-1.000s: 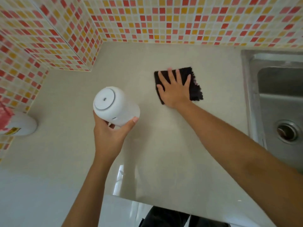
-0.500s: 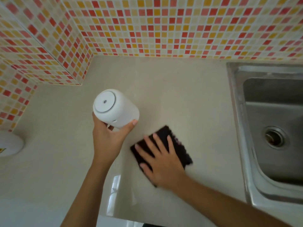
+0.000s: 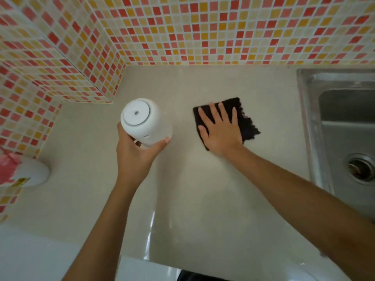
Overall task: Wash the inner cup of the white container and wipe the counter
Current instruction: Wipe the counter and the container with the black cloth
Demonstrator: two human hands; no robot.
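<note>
The right hand (image 3: 221, 130) lies flat with its fingers straight and spread, pressing down on a black, ragged-edged square cloth (image 3: 246, 123). The cloth lies on the pale beige, smooth stone worktop (image 3: 203, 199), and its right side and far corner show past the fingers. The left hand (image 3: 134, 157) is curled round the lower part of a white, rounded cylindrical plastic container (image 3: 146, 122), thumb on the right side and fingers on the left. The container is tilted so that its flat round top, with a small hole in the middle, faces the camera; its base is hidden by the hand. It is to the left of the cloth and apart from it.

To the right, a stainless steel sink (image 3: 310, 118) is set into the worktop, with a round drain (image 3: 363, 169) in its basin. At the far left edge a white rounded object (image 3: 34, 173) with something pink on it stands on the worktop. Behind rises a wall of small red, orange and cream mosaic tiles (image 3: 203, 27).
</note>
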